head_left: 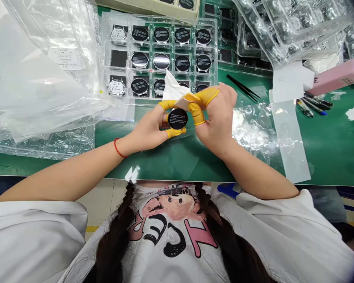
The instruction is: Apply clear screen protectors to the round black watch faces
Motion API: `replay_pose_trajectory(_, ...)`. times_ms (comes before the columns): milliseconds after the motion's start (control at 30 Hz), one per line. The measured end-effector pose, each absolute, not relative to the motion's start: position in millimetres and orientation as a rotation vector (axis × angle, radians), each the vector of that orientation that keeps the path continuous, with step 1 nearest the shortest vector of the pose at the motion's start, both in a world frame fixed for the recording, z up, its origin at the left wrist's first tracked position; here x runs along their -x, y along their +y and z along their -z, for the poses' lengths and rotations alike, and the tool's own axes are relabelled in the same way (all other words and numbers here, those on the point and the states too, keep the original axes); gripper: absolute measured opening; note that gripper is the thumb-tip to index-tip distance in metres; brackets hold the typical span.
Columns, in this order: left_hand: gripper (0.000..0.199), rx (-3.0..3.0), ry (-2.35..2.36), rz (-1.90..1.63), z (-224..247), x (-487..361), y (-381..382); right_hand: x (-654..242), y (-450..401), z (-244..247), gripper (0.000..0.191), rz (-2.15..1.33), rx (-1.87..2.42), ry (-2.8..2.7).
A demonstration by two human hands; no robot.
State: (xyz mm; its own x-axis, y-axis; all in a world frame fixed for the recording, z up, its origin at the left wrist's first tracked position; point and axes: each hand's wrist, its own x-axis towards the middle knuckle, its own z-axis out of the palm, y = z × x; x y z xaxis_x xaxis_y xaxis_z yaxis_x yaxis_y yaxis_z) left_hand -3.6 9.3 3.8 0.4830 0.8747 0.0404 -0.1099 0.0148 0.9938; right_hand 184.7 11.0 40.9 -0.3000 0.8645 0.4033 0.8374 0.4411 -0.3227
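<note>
My left hand, in yellow finger cots, grips a round watch face by its edges. Its black front carries small white printed text. Just above it, my right hand, also with yellow cots, pinches a white cloth that lies close to the watch face's upper edge; whether they touch I cannot tell. Beyond my hands, a clear plastic tray holds rows of similar watch faces on black pads. Two at its left side show silver backs with CE marks, and one in the middle row reflects the light.
Clear plastic bags cover the left. Black tweezers lie right of the tray. Farther right are several pens, a pink bottle and crumpled clear film. Stacked clear trays stand at the back right.
</note>
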Motion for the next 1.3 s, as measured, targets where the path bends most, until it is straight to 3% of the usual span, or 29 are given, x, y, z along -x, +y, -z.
replay_pose_trajectory(133,0.061,-1.264,0.783,-0.904,-7,3,16,-205,26,-47,0.039,-0.282,1.399,-2.046)
replay_pose_trajectory(367,0.063,-1.211,0.780,-0.881,-10,6,17,-233,49,-45,0.017,-0.488,1.699,-2.218)
replay_pose_trajectory(467,0.066,-1.257,0.795,-0.879,-5,5,16,-220,45,-42,0.020,-0.541,1.566,-2.143)
replay_pose_trajectory(600,0.079,-1.267,0.747,-0.924,2,3,16,-192,41,-51,0.035,-0.978,1.220,-2.119)
replay_pose_trajectory(667,0.078,-1.238,0.781,-0.936,3,3,16,-173,51,-64,0.034,-1.035,1.184,-2.102)
replay_pose_trajectory(767,0.063,-1.223,0.872,-0.904,-2,4,17,-132,86,-86,0.015,-0.945,1.217,-1.979)
replay_pose_trajectory(1000,0.042,-1.322,0.901,-0.817,-6,5,18,-31,191,-52,0.016,-0.691,1.378,-2.080)
replay_pose_trajectory(1133,0.036,-1.383,0.871,-0.815,1,5,19,-20,186,-40,0.018,-0.523,1.346,-2.305)
replay_pose_trajectory(1233,0.033,-1.450,0.837,-0.817,3,5,19,-23,162,-52,0.011,-0.346,1.089,-2.661)
replay_pose_trajectory(1300,0.032,-1.470,0.832,-0.820,3,5,20,-23,149,-58,0.016,-0.360,0.917,-2.916)
